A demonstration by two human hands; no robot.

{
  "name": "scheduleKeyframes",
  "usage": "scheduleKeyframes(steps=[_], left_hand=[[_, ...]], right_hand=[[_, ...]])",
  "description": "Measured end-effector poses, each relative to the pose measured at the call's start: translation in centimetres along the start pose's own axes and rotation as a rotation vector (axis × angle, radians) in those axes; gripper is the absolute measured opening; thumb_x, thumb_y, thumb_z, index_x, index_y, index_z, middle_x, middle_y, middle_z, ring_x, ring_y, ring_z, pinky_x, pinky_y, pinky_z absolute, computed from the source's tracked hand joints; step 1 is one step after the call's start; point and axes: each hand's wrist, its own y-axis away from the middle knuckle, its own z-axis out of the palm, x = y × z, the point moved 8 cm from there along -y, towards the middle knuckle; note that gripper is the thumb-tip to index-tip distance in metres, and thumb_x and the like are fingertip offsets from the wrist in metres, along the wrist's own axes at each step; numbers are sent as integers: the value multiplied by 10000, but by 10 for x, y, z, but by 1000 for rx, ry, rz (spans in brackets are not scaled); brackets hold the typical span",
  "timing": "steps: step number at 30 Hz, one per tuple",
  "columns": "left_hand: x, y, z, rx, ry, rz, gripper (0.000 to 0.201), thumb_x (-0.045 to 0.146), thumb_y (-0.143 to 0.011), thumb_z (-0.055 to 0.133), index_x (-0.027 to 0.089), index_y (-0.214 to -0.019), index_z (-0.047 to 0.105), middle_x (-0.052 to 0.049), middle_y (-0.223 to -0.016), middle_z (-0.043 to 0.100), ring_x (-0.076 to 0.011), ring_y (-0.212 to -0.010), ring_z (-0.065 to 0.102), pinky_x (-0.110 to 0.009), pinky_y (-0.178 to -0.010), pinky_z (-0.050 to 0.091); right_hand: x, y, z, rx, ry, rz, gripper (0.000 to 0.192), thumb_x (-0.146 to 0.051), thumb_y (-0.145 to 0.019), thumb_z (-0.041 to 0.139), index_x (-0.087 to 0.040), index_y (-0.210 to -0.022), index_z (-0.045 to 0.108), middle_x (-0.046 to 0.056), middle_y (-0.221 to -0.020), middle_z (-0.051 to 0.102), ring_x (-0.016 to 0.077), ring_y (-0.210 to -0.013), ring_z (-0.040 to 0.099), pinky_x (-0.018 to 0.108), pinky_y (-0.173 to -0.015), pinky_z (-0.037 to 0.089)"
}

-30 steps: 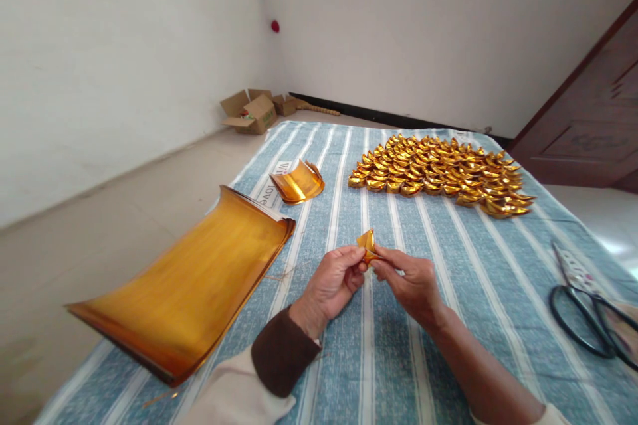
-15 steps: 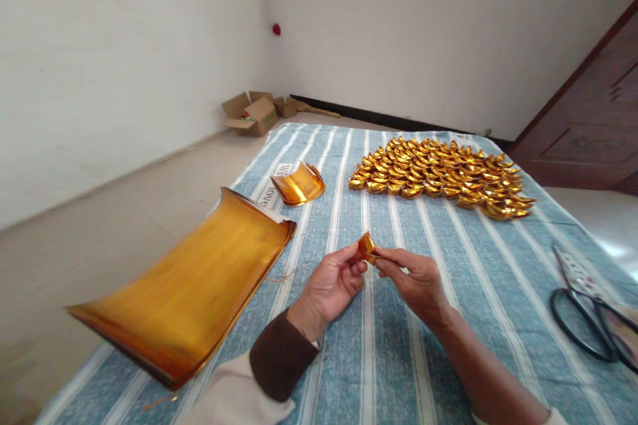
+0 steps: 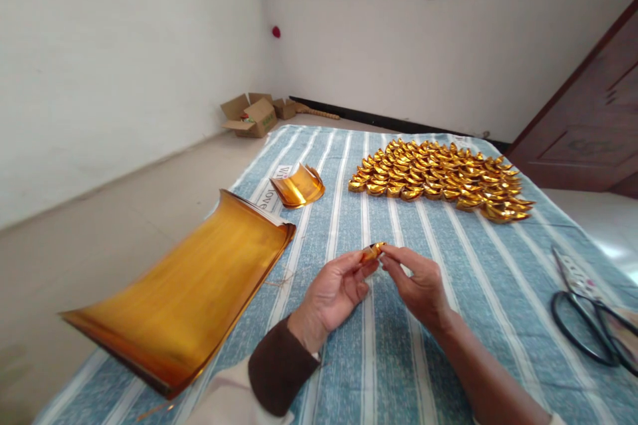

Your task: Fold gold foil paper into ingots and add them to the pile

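Note:
Between my two hands is a small folded piece of gold foil paper (image 3: 373,252), held above the striped cloth. My left hand (image 3: 335,292) pinches its left end between thumb and fingers, palm turned partly up. At its right end the thumb and fingertips of my right hand (image 3: 417,279) are closed on it. Fingers cover much of the piece, so its exact fold is hidden. Beyond my hands, to the right, sit many gold foil ingots (image 3: 438,176) in packed rows. A large stack of gold foil sheets (image 3: 184,292) lies to the left, its ends curling up.
A smaller curled stack of gold foil paper (image 3: 299,187) lies behind the large one. Black-handled scissors (image 3: 583,319) rest at the right side of the striped tablecloth (image 3: 343,372). An open cardboard box (image 3: 254,116) stands on the floor beyond the table.
The folded foil piece has turned from standing upright to lying more level between my fingertips. My left fingers have shifted slightly to the right along it.

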Motion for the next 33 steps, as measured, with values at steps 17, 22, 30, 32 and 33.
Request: scheduleKeyframes(steps=[17, 22, 30, 32, 33], left_hand=[[5, 0, 3, -14, -56, 82, 108, 29, -803, 630, 73, -850, 716, -64, -806, 711, -110, -675, 652, -177, -522, 474], [5, -1, 3, -44, -48, 80, 81, 55, -810, 634, 69, -817, 713, -60, -752, 701, -100, -626, 632, -175, -520, 476], [5, -2, 3, -52, -93, 99, 46, 66, -786, 668, 74, -785, 713, -53, -738, 692, -95, -607, 620, -173, -522, 479], [5, -2, 4, -61, -100, 101, 41, 69, -783, 673, 73, -785, 714, -54, -734, 690, -95, -608, 620, -173, -529, 481], [5, -2, 5, -70, -105, 101, 37, 73, -781, 679, 74, -788, 715, -57, -738, 691, -96, -613, 621, -173, -536, 482]], right_hand=[[-6, 5, 5, 8, -38, 30, 231, -233, -879, 594, -217, -1064, 730, 70, -985, 762, 213, -845, 739, 323, -765, 602], [-4, 6, 8, -18, -98, 92, 237, -242, -863, 593, -223, -1048, 740, 40, -858, 774, 159, -593, 706, 283, -623, 604], [-5, 5, 8, -29, -177, 148, 233, -231, -839, 606, -231, -1023, 748, 5, -715, 751, 140, -532, 675, 249, -532, 582], [-4, 5, 9, -40, -190, 154, 225, -237, -844, 603, -235, -1013, 751, 4, -712, 750, 140, -532, 676, 248, -527, 583], [-4, 5, 9, -45, -196, 158, 222, -241, -846, 601, -236, -1009, 752, 3, -712, 750, 140, -532, 676, 247, -524, 582]])
